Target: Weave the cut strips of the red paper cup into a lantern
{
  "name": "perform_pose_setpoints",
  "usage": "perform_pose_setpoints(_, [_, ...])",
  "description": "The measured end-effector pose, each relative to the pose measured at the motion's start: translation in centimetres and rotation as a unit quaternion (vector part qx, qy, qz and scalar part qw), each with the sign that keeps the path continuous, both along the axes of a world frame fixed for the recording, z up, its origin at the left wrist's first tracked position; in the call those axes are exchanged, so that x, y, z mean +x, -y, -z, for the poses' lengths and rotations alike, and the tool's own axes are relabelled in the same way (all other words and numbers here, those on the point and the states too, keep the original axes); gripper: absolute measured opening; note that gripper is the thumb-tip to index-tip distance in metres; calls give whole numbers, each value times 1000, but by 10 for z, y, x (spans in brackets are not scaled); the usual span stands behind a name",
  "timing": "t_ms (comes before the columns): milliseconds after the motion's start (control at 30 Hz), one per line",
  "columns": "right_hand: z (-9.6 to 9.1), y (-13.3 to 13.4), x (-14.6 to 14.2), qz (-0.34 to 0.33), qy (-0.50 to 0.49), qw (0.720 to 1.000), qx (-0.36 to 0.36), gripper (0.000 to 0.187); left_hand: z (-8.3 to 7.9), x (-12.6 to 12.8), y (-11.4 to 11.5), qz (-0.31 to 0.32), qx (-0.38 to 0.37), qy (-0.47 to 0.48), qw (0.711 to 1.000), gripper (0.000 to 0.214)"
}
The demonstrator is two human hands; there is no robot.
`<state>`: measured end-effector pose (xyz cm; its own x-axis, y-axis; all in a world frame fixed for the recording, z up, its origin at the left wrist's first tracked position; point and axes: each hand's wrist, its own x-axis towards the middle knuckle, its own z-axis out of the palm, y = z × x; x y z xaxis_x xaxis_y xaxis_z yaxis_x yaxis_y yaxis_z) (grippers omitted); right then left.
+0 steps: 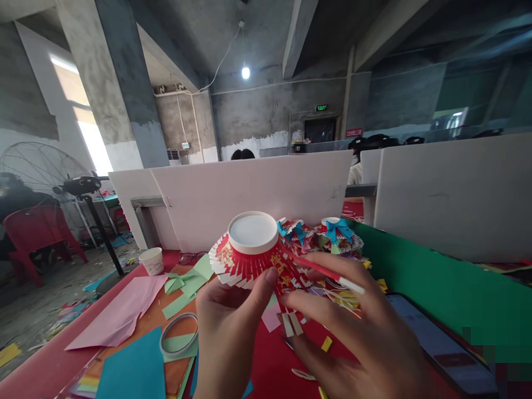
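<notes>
My left hand (226,332) holds up a red and white paper lantern (249,260) built round an upturned white cup, with the thumb pressed against its fringed paper skirt. My right hand (353,327) is beside it, fingers spread, and a thin red and white paper strip (328,273) runs from the lantern across its forefinger. Behind the lantern sit two more finished paper lanterns (332,235) with blue bows on top.
Pink paper (120,313), blue paper (135,371), green scraps (187,282), a tape roll (178,335) and a paper cup (152,260) lie on the red table. A phone (436,341) lies at right by a green sheet (436,282). White partitions (249,188) stand behind; a fan (50,177) is at left.
</notes>
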<state>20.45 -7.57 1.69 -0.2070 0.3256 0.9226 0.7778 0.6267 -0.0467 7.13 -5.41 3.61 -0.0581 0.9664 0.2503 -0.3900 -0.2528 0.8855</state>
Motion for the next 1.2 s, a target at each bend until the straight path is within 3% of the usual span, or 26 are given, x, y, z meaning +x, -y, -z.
perform_pose_setpoints(167, [2,3,-8,7,-53,999,-3,25,1,3,1,-39,-1,-9,999,12])
perform_pose_setpoints(433, [-8,0,-13,3,-151,988,-43,16,-6,-6,-4,13,75,-66,995,11])
perform_pose_setpoints(633, [-11,-4,-23,-86,-299,939,-148,17,-4,-17,-8,51,92,-78,991,4])
perform_pose_setpoints(867, [-9,-4,-25,-135,-396,895,-155,18,-2,-21,-6,48,87,-47,994,19])
perform_pose_setpoints(1000, [-7,-6,-26,-134,-402,893,-151,18,-1,-19,-7,20,102,-85,991,18])
perform_pose_setpoints(1200, [-5,-3,-25,-114,-361,914,-147,17,3,-19,-7,37,99,-83,991,4])
